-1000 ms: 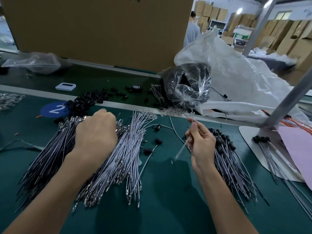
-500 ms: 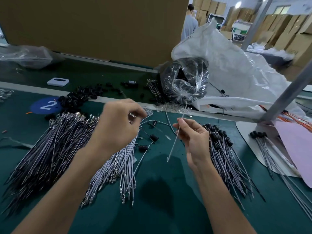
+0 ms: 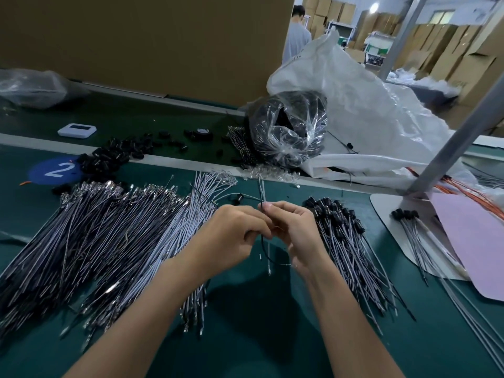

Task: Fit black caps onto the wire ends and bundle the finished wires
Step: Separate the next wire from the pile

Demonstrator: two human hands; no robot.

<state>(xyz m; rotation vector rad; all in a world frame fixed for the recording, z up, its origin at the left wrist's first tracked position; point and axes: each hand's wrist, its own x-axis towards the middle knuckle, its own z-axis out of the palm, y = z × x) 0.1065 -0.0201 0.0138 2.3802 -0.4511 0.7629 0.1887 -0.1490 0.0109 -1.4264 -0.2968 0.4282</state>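
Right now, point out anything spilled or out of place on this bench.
Loose black caps lie scattered across the white rail and the belt behind it; one stray cap lies apart on the mat.

My left hand (image 3: 231, 237) and right hand (image 3: 296, 230) meet over the green mat (image 3: 259, 336), both pinching two thin wires (image 3: 262, 195) that stand up between my fingertips. Uncapped wires (image 3: 103, 236) lie heaped to my left, with capped wires (image 3: 351, 249) just right.

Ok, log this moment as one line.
left hand: pinches wires | right hand: pinches wires | capped pile: right of hands | uncapped pile: left of hands
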